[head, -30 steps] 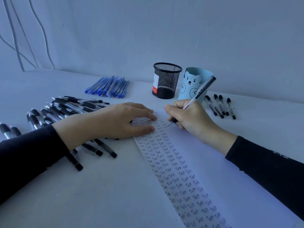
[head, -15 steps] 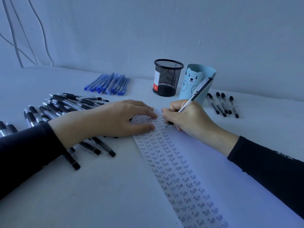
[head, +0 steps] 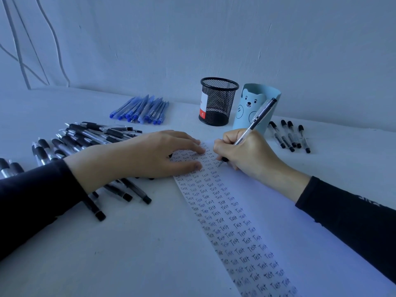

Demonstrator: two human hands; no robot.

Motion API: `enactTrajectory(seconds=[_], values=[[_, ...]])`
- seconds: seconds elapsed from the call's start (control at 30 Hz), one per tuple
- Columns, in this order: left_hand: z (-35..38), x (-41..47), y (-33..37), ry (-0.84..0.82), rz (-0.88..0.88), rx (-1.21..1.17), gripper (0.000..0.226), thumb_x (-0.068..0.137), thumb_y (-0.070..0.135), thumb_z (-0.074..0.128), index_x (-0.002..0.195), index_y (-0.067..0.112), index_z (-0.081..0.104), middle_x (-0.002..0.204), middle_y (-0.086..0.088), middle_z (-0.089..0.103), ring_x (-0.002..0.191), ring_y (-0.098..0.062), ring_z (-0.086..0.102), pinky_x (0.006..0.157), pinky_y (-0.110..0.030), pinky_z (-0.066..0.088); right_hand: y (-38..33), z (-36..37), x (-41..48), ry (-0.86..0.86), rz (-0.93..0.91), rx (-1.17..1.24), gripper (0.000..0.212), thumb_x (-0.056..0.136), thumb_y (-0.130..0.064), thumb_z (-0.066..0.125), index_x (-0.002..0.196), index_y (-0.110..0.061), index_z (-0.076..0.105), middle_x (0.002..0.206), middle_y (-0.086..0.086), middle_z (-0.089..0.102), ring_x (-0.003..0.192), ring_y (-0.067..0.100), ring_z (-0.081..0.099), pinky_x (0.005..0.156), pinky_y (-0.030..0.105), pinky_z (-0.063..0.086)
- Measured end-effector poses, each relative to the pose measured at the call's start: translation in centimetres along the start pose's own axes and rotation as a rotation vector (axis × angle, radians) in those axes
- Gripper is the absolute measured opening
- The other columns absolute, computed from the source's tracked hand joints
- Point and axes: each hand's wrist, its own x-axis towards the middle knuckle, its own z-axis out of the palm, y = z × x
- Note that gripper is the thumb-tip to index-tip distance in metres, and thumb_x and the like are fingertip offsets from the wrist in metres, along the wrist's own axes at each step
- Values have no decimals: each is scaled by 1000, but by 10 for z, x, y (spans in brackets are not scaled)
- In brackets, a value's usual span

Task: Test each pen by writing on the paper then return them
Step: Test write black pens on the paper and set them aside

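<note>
A white paper sheet (head: 263, 213) lies on the table, its left part filled with rows of the handwritten word "Test". My right hand (head: 248, 154) grips a clear pen with a black cap end (head: 260, 115), the tip touching the paper near the sheet's far end. My left hand (head: 154, 155) lies flat, fingers straight, pressing the paper's left edge. A large pile of black pens (head: 85, 138) sits left of it, partly under my left arm. Several black pens (head: 289, 136) lie right of the cups.
A black mesh pen cup (head: 218, 101) and a light blue bear cup (head: 255, 108) stand at the back. A bunch of blue pens (head: 141, 110) lies left of them. The wall runs close behind. White tabletop (head: 107, 254) spreads in front.
My right hand has shifted the pen slightly left along the writing line. The left hand stays pressed on the paper.
</note>
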Motion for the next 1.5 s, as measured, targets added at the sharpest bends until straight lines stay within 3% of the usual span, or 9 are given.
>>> enactTrajectory(seconds=[0.27, 0.5, 0.63, 0.77, 0.9, 1.17, 1.3, 1.4, 1.5], values=[[1, 0, -1, 5, 2, -2, 64, 77, 80, 34, 130, 50, 51, 141, 28, 43, 126, 7, 41, 109, -28, 36, 1, 1, 1, 19, 0, -21, 51, 86, -16, 65, 41, -18, 42, 45, 9, 52, 48, 18, 48, 44, 20, 33], [2, 0, -1, 15, 7, -20, 63, 77, 79, 35, 129, 48, 53, 141, 26, 44, 127, 6, 42, 110, -33, 38, -1, 1, 0, 29, -9, -32, 53, 86, -15, 64, 38, -19, 41, 36, -8, 41, 66, 47, 60, 47, 23, 34], [2, 1, -2, 13, 8, -12, 63, 78, 79, 35, 130, 48, 52, 141, 26, 44, 127, 6, 42, 110, -33, 38, -3, 1, -1, 31, -5, -35, 54, 86, -14, 64, 37, -19, 42, 36, -7, 45, 58, 29, 56, 43, 18, 34], [2, 1, -2, 13, 8, -14, 62, 78, 79, 35, 130, 49, 52, 141, 27, 44, 127, 8, 41, 110, -30, 37, -3, 0, 0, 43, -5, -27, 55, 86, -12, 63, 36, -19, 41, 35, -10, 44, 67, 42, 61, 45, 20, 36], [2, 1, -3, 8, 9, -9, 61, 78, 79, 35, 130, 50, 51, 141, 28, 43, 127, 9, 40, 109, -28, 36, -2, -1, 0, 38, -21, -54, 48, 85, -11, 64, 44, -12, 38, 37, -8, 41, 58, 24, 56, 46, 20, 34], [3, 1, -4, 11, 8, -4, 62, 78, 81, 35, 130, 51, 50, 141, 29, 43, 127, 8, 41, 109, -32, 38, 3, 0, 1, 39, -19, -38, 51, 85, -14, 64, 39, -18, 42, 36, -8, 41, 58, 23, 56, 52, 25, 37], [2, 1, -4, 2, 9, -4, 63, 77, 81, 34, 130, 51, 50, 141, 29, 43, 127, 7, 41, 110, -31, 37, -2, -8, 1, 36, 68, 116, 44, 96, -23, 54, 55, -10, 60, 42, -1, 50, 39, 8, 43, 45, 16, 34], [2, 0, -4, 11, 22, -16, 63, 77, 81, 35, 130, 50, 51, 141, 27, 44, 126, 7, 42, 110, -29, 37, -6, -15, 2, 27, 100, 186, 54, 99, -35, 48, 51, -11, 55, 54, 9, 58, 45, 14, 40, 43, 18, 30], [1, 0, -5, 0, 23, -8, 63, 78, 82, 35, 131, 50, 50, 142, 28, 42, 127, 7, 41, 110, -28, 36, -9, -22, 3, 36, 107, 186, 39, 98, -37, 51, 67, -13, 51, 42, 7, 50, 42, 17, 37, 43, 21, 29]])
